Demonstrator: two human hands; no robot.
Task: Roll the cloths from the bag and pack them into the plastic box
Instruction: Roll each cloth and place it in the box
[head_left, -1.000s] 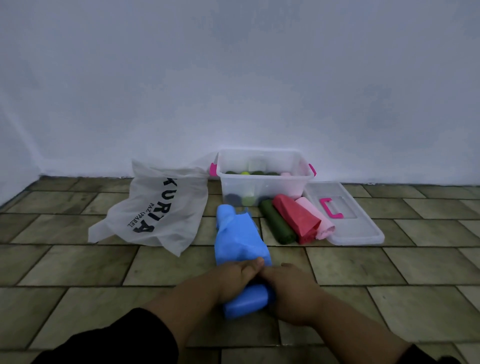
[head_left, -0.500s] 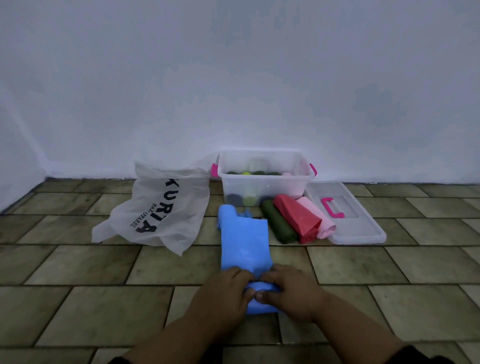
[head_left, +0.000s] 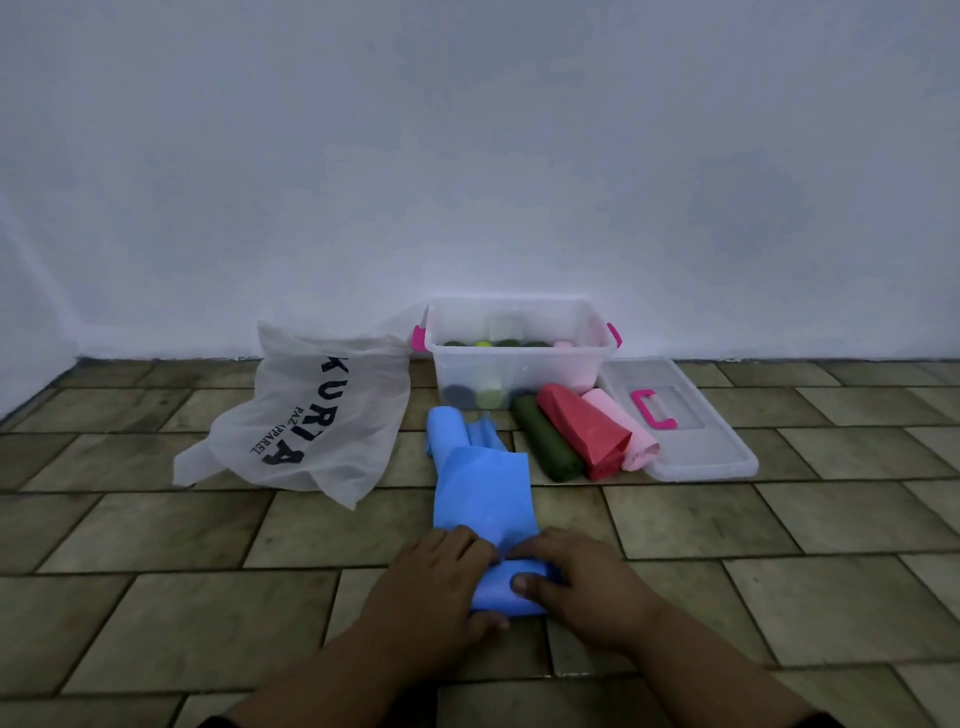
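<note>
Head view: left hand (head_left: 434, 582) and right hand (head_left: 582, 584), each grip closed over the rolled near end of a blue cloth strip (head_left: 483, 493) flat on tiled floor (head_left: 156, 597), keeping the roll tight, short of the clear plastic box (head_left: 519, 358).

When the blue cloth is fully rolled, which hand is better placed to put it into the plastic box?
Probably the right hand: the plastic box stands ahead and slightly to the right of the blue cloth. Both hands have a grip on the roll; the left hand is slightly farther away.
</note>
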